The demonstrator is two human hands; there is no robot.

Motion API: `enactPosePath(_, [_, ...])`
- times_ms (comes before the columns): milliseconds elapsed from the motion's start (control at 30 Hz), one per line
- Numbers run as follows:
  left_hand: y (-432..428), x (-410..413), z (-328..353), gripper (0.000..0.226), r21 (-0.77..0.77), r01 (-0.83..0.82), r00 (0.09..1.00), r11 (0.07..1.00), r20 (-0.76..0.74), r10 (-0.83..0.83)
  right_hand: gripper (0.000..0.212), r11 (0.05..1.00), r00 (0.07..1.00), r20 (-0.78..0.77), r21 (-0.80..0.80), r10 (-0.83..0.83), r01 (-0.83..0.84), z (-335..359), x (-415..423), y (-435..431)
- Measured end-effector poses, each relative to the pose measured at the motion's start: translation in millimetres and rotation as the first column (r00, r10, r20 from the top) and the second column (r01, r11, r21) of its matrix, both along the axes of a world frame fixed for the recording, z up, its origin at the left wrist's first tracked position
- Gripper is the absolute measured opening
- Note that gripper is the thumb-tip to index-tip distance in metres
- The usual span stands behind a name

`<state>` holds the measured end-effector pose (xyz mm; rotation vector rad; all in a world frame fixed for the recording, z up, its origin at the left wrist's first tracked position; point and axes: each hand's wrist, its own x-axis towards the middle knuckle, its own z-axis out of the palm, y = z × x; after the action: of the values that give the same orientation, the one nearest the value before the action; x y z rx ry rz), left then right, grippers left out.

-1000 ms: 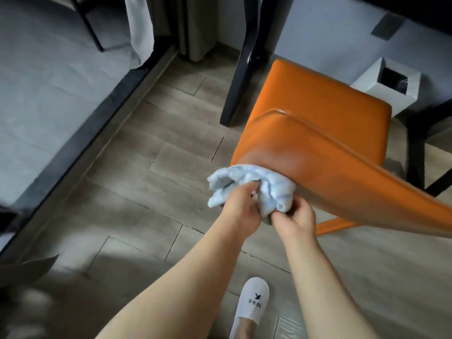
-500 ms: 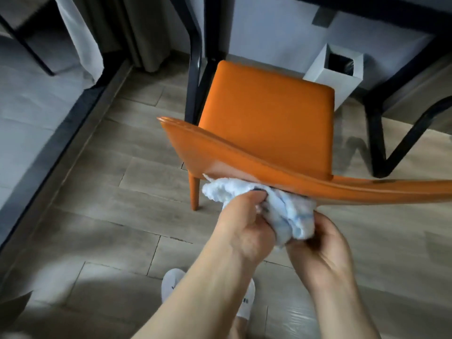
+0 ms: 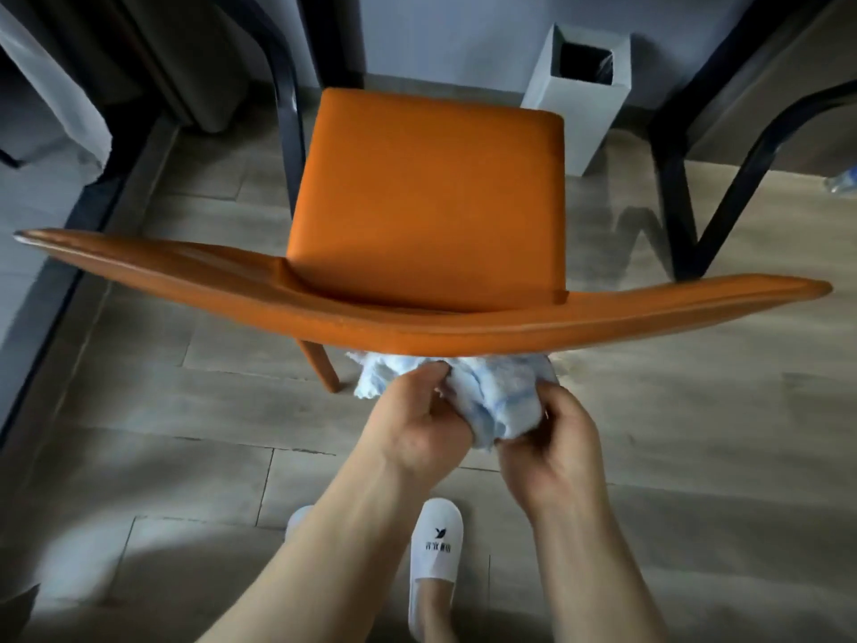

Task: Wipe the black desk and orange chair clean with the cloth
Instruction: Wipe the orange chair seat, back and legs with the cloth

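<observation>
The orange chair stands in front of me, seen from above, its curved backrest stretching across the view. A bunched pale blue and white cloth is pressed against the back of the backrest, right of centre. My left hand grips the cloth from the left. My right hand holds its lower right part, fingers curled round it. Black desk legs rise behind the chair; the desk top is out of view.
A white square bin stands against the wall behind the chair's right corner. A second black leg is left of the seat. My white slippers are on the wood floor below. A dark floor track runs at left.
My view has swung round to behind the chair, now facing it squarely. Both hands have slid the cloth rightward along the back of the backrest.
</observation>
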<state>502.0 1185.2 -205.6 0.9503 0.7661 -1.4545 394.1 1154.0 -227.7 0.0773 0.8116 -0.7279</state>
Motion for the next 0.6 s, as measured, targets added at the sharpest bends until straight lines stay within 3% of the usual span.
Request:
enactPosePath(33, [-10.5,-6.5,-6.5,0.057,0.005,0.048,0.998,0.999,0.046,-0.048,0.019,1.000,1.000,-0.008,-0.012,0.008,-0.008,-5.9,-0.2,-7.2])
enactPosePath(100, [-32.8,-20.2,-16.2,0.063,0.049,0.128,0.974,0.990,0.184,-0.135,0.032,0.998,0.995,-0.103,0.062,-0.007,0.014,-19.8,4.7,-27.3])
enactPosePath(200, [-52.6,-35.7,-46.1,0.044,0.108,0.069,0.956,0.992,0.277,-0.097,0.024,0.993,0.974,-0.220,0.112,0.044,-0.020,-50.6,8.5,-54.1])
enactPosePath(267, [-60.5,-43.8,-58.0,0.039,0.135,-0.025,0.970,0.991,0.242,-0.009,0.021,0.989,0.954,-0.294,0.146,0.059,-0.016,-60.1,5.5,-67.5])
enactPosePath(367, [-65.8,-55.3,-59.4,0.037,0.127,-0.104,0.978,0.986,0.195,0.078,0.029,0.983,0.959,-0.283,0.183,0.036,0.018,-54.7,-2.7,-75.9])
enactPosePath(600, [-38.7,-90.1,3.7,0.029,-0.179,-0.002,0.998,0.984,0.058,0.012,0.049,0.974,0.958,-0.181,0.001,-0.221,0.224,27.8,-55.8,-47.3])
